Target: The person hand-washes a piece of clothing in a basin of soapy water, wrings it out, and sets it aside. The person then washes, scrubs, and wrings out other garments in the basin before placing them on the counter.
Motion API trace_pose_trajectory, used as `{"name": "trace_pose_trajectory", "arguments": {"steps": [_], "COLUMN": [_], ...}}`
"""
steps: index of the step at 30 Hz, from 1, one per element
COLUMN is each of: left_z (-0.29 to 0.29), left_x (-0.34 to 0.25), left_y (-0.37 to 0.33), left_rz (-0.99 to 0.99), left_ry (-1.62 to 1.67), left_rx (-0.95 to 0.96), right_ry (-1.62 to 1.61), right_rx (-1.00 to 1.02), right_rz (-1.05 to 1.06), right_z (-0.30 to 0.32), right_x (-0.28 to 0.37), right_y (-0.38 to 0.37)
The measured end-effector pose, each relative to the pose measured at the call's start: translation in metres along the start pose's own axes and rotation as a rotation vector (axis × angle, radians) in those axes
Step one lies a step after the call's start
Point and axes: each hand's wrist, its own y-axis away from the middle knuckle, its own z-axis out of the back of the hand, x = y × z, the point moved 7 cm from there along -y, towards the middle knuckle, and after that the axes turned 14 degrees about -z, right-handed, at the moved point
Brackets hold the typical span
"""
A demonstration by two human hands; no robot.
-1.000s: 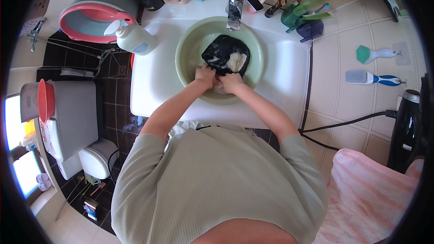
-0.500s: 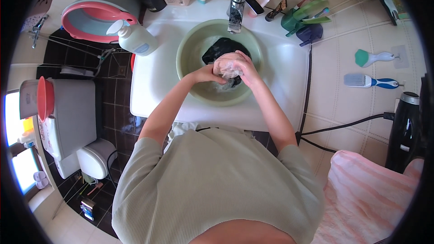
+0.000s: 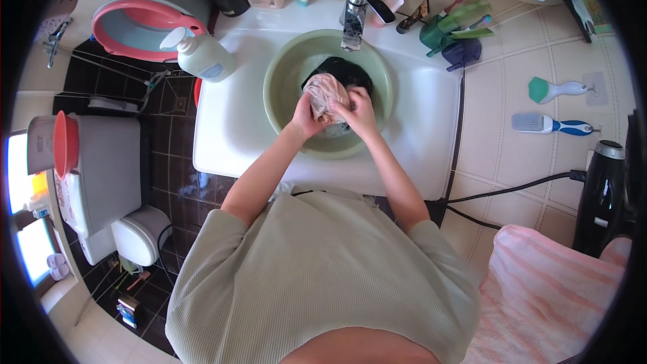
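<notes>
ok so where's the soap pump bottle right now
In the head view the pump bottle lies tilted on the white sink's back-left corner, left of the green basin and just below the pink-rimmed tub.

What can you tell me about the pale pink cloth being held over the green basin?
The pale pink cloth is a soft fabric piece, bunched and crumpled into a lump with folds showing; it looks wet. It sits above the round green basin in the white sink, just in front of a dark garment lying in the basin. The left hand grips its left side and the right hand its right side, fingers pressed into it. Its full shape cannot be told.
</notes>
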Motion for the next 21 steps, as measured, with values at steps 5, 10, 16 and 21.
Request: {"name": "trace_pose_trajectory", "arguments": {"steps": [5,10,16,21], "left_z": [0.028,0.02,0.028,-0.036], "left_x": [-0.013,-0.013,-0.054,-0.082], "left_y": [-0.007,-0.009,-0.02,0.013], "left_rz": [0.003,0.039,-0.494,-0.626], "left_ry": [-0.645,-1.193,-1.899,-2.077], "left_rx": [0.042,0.284,0.17,0.055], "right_ry": [0.174,-0.023,0.266,0.066], "right_rx": [0.108,0.187,0.168,-0.013], "right_rz": [-0.278,-0.411,-0.399,-0.27], "right_z": [-0.01,-0.021,-0.02,-0.012], "right_x": [-0.045,-0.057,-0.049,-0.062], "right_y": [0.014,0.015,0.006,0.0]}}
